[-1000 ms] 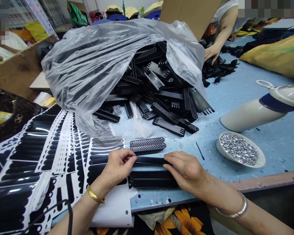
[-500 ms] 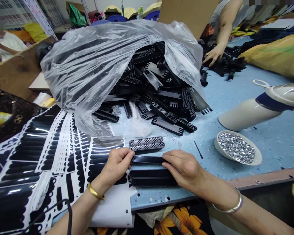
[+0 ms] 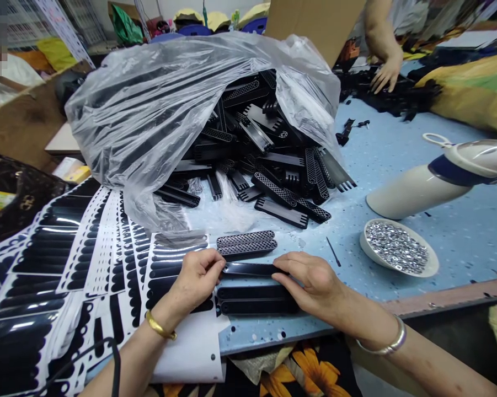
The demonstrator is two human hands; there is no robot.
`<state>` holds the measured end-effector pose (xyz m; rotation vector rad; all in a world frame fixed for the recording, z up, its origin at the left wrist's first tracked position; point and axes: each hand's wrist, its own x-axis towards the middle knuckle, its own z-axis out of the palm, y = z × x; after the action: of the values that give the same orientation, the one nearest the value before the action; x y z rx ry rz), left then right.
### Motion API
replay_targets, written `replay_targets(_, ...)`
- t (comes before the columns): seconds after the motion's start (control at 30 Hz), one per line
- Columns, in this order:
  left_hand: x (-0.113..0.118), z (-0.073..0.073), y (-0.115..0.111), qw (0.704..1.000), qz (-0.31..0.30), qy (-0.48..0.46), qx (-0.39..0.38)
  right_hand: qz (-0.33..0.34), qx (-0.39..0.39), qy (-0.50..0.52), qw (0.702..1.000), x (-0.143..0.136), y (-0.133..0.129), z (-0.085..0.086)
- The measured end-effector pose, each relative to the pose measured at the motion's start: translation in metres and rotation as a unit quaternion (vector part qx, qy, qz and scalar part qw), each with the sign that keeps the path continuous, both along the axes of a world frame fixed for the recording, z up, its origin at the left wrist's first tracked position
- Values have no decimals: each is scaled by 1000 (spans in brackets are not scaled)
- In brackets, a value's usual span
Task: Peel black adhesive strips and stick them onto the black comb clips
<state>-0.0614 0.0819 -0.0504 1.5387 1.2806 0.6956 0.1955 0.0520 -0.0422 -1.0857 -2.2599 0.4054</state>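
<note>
A glossy black sticker strip (image 3: 248, 269) stretches between my two hands, just above the table. My left hand (image 3: 199, 274) pinches its left end between thumb and finger. At its other end, my right hand (image 3: 312, 280) has thumb and fingers closed on the strip. Nearer to me lies a pair of smooth black bars (image 3: 254, 300), side by side, their right ends partly behind my right hand. Beyond the strip sits another pair of bars (image 3: 246, 242) with a silvery cross-hatched pattern. Under my left wrist are sheets of black stickers (image 3: 177, 251) on white backing.
A clear plastic bag (image 3: 157, 105) spills many black comb-like pieces (image 3: 281, 212) onto the blue table (image 3: 314, 325). At right are a bowl of small metal rings (image 3: 397, 248), a white bottle (image 3: 417, 187) and a thin dark stick (image 3: 333, 251). Another person's hand (image 3: 386, 71) is over black pieces.
My hands keep their grip on the strip, almost unmoved. The other person's hand has moved right and away, and small black pieces now lie apart near the bag.
</note>
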Motion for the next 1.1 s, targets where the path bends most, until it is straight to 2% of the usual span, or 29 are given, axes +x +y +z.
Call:
replay_targets(0.17, 3, 6, -2, 999, -2, 28, 33, -4, -1, 27, 1000, 0, 0, 2)
replay_targets(0.27, 3, 7, -1, 999, -7, 28, 26, -9, 1, 59, 998, -2, 0, 6)
replay_targets(0.47, 0, 1, 1, 1000, -10, 9, 21, -5, 69, 25, 997, -5, -1, 15)
replay_targets(0.8, -1, -1, 0, 999, -2, 7, 48, 27, 116, -25, 993, -23, -15, 46)
replay_targets(0.93, -1, -1, 0, 999, -8, 3, 47, -7, 130, -38, 991, -19, -10, 39)
replay_targets(1.1, -1, 0, 0, 999, -9, -3, 42, -28, 35, -17, 999, -4, -3, 17)
